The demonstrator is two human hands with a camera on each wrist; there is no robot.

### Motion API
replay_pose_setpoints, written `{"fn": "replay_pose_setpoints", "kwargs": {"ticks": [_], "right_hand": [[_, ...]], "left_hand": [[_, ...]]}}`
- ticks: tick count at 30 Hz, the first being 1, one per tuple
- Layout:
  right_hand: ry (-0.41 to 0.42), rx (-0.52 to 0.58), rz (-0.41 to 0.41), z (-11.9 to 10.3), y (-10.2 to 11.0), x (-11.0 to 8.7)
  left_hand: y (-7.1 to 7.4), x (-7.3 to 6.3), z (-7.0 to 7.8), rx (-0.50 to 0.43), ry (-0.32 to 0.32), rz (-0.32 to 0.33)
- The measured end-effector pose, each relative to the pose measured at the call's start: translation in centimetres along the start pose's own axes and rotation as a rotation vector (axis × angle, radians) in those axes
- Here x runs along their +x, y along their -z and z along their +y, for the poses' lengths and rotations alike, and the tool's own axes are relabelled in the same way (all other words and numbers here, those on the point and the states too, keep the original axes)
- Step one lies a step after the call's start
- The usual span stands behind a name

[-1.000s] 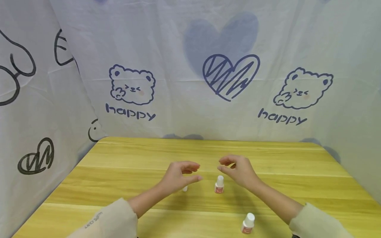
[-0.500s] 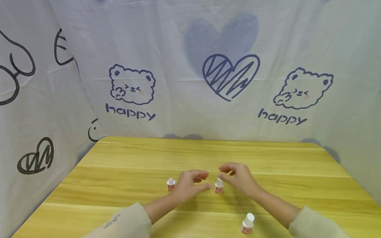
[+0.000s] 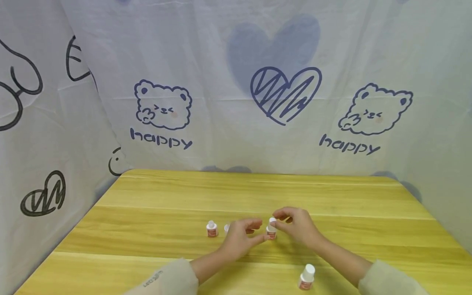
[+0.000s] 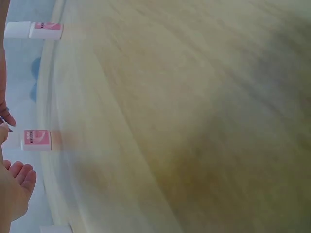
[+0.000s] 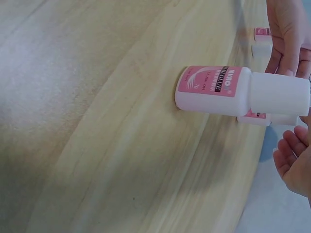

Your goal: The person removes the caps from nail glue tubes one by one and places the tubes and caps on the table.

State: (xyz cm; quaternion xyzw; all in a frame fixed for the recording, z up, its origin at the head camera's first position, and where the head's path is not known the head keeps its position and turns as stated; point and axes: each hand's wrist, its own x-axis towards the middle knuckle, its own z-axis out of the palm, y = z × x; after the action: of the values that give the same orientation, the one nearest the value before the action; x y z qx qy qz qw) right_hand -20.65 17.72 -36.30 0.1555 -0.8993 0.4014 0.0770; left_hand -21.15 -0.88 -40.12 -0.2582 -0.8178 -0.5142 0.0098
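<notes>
Bottle at centre (image 3: pixel 271 233): small and white with a pink label, upright on the wood-grain surface (image 3: pixel 206 192) between the two hands; its white cap (image 3: pixel 272 220) is on.

Left hand (image 3: pixel 239 240): between 8 and 9 o'clock from that bottle, wide, with fingers well apart from thumb. The thumb tip overlaps the bottle's lower left edge in the head view; whether it touches, I cannot tell.

Right hand (image 3: pixel 299 228): at 3 o'clock from the same bottle, thumb and fingers bent narrowly about the cap. Whether they pinch it or merely surround it, I cannot tell.

Uncapped bottle (image 3: pixel 212 230): at 9 o'clock from the centre one, upright, its slim pale neck bare.

Loose cap (image 5: pixel 261 50): white, on the surface just beside the uncapped bottle at its 3 o'clock, partly hidden by the left hand in the head view.

Capped bottle nearest the person (image 3: pixel 307 278): between 4 and 5 o'clock from the centre one, upright, touched by neither hand.

Progress: judging by how things lie, cap removal looks done on one bottle of three; two are capped, and the centre one seems to be in hand.

Contents: white walls hide the fill levels. The nearest label, in the right wrist view, reads "nail glue" and "brush on", so glue is likely inside.

Backdrop: pale cloth (image 3: pixel 236 139) printed with hearts and bears, at 12 o'clock beyond the surface.
</notes>
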Motion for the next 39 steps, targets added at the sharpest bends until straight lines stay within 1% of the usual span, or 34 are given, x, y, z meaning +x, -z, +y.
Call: {"fn": "replay_pose_setpoints", "kwargs": {"ticks": [5,12,16,20,29,33,39], "right_hand": [[0.013,-0.003,-0.011,0.3,-0.2,-0.1],[0.041,-0.002,-0.027,0.7,-0.4,-0.1],[0.033,0.003,-0.034,0.8,-0.5,0.0],[0.026,0.009,-0.03,0.8,-0.5,0.0],[0.04,0.024,-0.018,0.7,-0.5,-0.1],[0.028,0.03,-0.023,0.7,-0.6,-0.1],[0.011,0.036,-0.024,0.7,-0.7,0.0]], "left_hand": [[-0.5,0.3,-0.4,0.031,0.01,0.021],[-1.2,0.7,-0.8,0.045,0.03,0.035],[-1.6,0.9,-1.2,0.032,0.02,0.029],[-2.0,1.1,-1.6,-0.012,-0.002,0.018],[-2.4,1.3,-1.8,-0.097,-0.013,0.022],[-2.5,1.3,-2.0,-0.094,-0.025,0.027],[-2.5,1.4,-2.0,-0.053,-0.034,0.035]]}}
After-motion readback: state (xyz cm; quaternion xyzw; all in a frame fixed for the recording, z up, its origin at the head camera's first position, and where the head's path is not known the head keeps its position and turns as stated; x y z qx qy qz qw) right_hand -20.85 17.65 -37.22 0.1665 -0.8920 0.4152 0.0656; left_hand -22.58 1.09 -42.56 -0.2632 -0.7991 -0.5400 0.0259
